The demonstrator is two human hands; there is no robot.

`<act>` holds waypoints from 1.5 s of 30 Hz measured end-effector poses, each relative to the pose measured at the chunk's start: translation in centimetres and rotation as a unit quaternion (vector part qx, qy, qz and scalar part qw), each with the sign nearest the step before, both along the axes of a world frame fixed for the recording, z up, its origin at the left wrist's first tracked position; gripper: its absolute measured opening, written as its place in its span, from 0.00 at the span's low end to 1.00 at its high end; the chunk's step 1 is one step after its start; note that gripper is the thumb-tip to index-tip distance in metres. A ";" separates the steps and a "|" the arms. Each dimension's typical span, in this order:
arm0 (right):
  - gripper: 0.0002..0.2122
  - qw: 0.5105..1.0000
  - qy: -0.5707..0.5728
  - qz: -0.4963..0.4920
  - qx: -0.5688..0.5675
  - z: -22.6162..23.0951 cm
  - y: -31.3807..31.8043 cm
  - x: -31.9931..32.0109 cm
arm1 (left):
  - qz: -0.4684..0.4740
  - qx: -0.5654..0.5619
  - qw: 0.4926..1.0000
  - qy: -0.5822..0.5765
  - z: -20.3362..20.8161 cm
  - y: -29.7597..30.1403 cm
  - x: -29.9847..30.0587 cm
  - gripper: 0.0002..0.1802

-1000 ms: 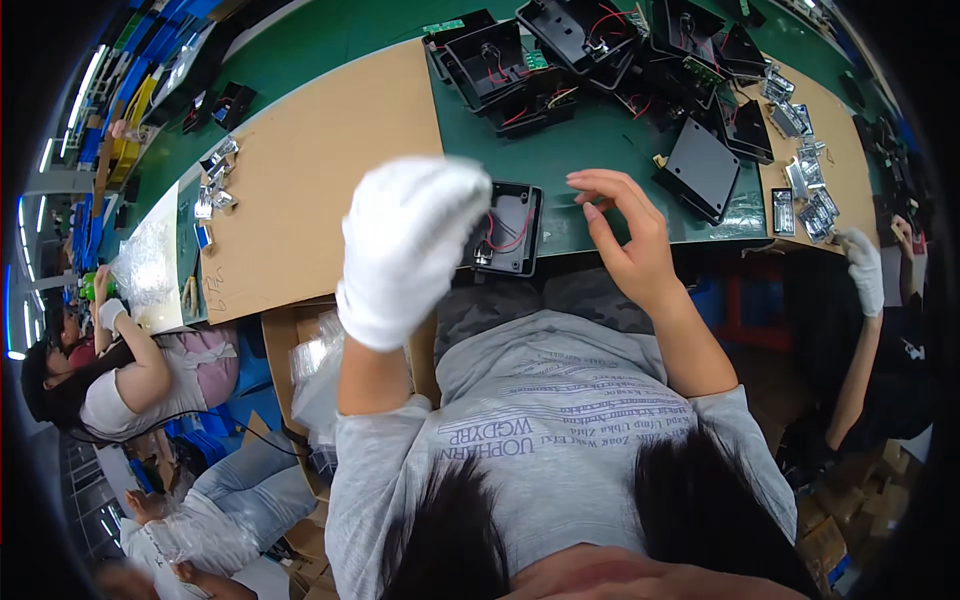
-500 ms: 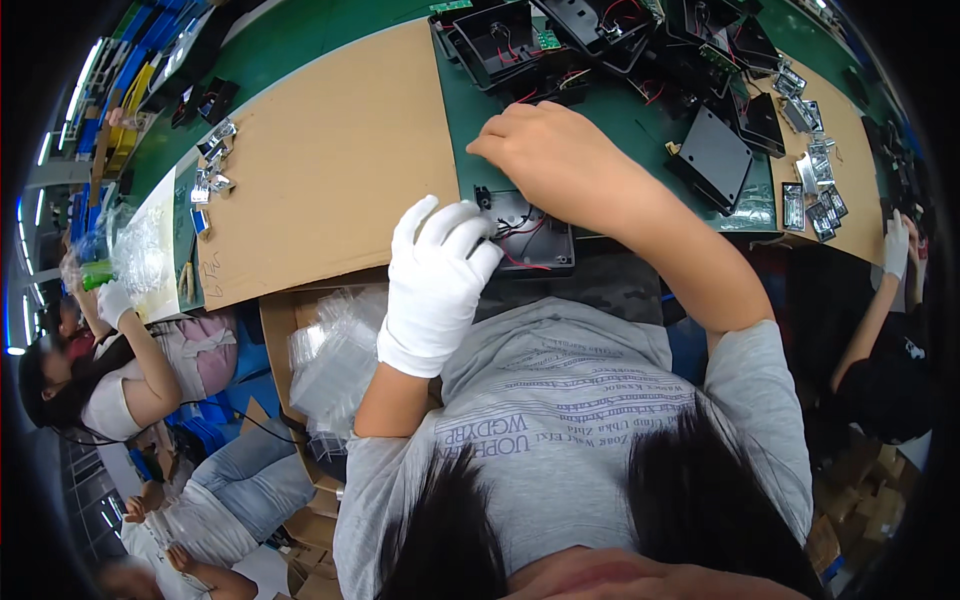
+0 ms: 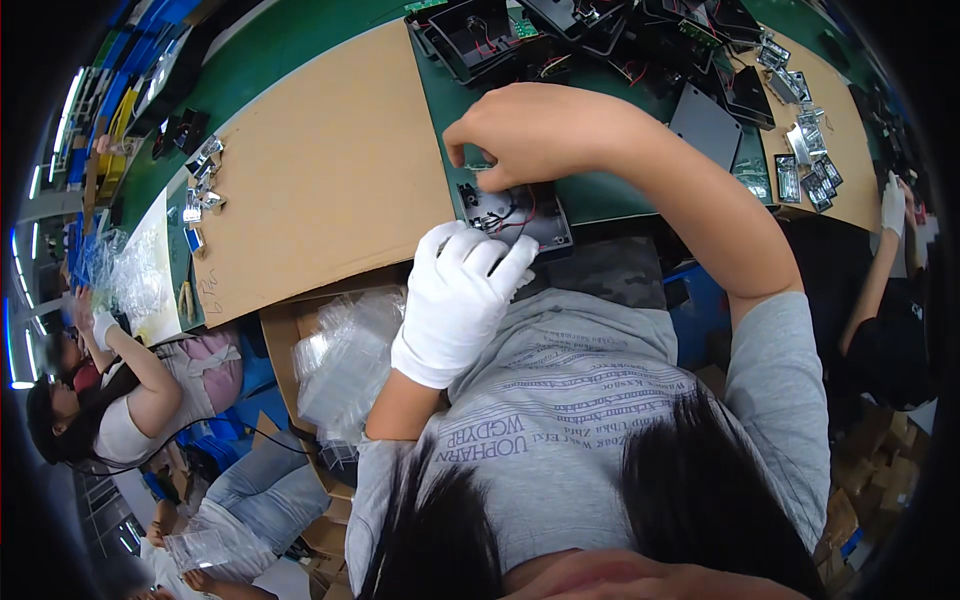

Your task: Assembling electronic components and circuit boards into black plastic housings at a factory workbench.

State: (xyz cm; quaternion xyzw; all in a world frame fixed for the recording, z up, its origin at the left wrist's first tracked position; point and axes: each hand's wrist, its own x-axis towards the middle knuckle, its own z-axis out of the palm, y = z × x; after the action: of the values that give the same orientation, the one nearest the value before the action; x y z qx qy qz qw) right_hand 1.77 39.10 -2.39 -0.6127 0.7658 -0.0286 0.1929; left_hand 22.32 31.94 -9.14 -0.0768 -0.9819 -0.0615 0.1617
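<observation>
An open black plastic housing (image 3: 556,232) with red and black wires inside lies at the table's near edge, in front of me. My left hand (image 3: 458,295), in a white glove, is at its near left side with the fingers bent over the edge, gripping it. My bare right hand (image 3: 525,135) is over the housing's far side, thumb and forefinger brought together. Something small and pale shows between those fingertips, too small to name. Part of the housing is covered by both hands.
A large cardboard sheet (image 3: 320,150) covers the green table at left. Black housings with wires (image 3: 480,45) are piled at the far side. Shiny metal-look parts (image 3: 805,140) lie at right, more (image 3: 203,180) at left. Clear plastic packaging (image 3: 345,360) fills a box below. Other people work on both sides.
My right hand has turned, its thumb and forefinger now pointing down at the housing. My left hand has shifted right along the housing's near edge. The view has shifted slightly.
</observation>
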 end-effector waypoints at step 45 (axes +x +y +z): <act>0.06 0.801 -0.260 -0.316 -0.438 -8.2 7.3 5.7 | 0.215 0.383 0.897 -0.045 -0.3 -0.3 -3.9 0.04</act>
State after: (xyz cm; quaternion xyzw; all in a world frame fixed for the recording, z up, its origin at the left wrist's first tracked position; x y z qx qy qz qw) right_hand 7.48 46.40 -10.63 -0.3252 0.7444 -0.5782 0.0760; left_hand 18.47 31.69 -9.46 0.2074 -0.8812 -0.3998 0.1436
